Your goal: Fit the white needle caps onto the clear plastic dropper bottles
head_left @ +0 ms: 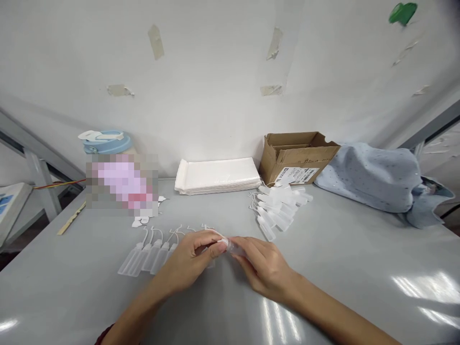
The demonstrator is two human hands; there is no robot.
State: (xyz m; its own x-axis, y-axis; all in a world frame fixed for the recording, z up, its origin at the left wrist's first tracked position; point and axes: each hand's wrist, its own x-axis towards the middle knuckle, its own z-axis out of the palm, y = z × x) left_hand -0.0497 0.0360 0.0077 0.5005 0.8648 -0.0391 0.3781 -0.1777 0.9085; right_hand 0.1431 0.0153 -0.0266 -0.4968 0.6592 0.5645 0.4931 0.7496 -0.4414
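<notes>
A small translucent plastic bottle [235, 248] is held between my two hands above the grey table. My left hand [192, 256] pinches its white cap end between thumb and fingers. My right hand [268, 269] closes around the bottle's body, hiding most of it. Behind and under my left hand, several similar bottles [155, 258] lie in a row, thin curved white strings or tubes at their tops. Beyond my right hand is a loose pile of more such bottles [278, 211]. Small white flat pieces [140, 222] lie at the left.
A stack of white packets [219, 175] rests against the wall. Beside it stands an open cardboard box [297, 155], then a light blue speckled cloth [370, 177]. At back left are a blue-lidded container [108, 143] and a blurred pink item [124, 179]. A yellowish strip [72, 219] lies near the left edge.
</notes>
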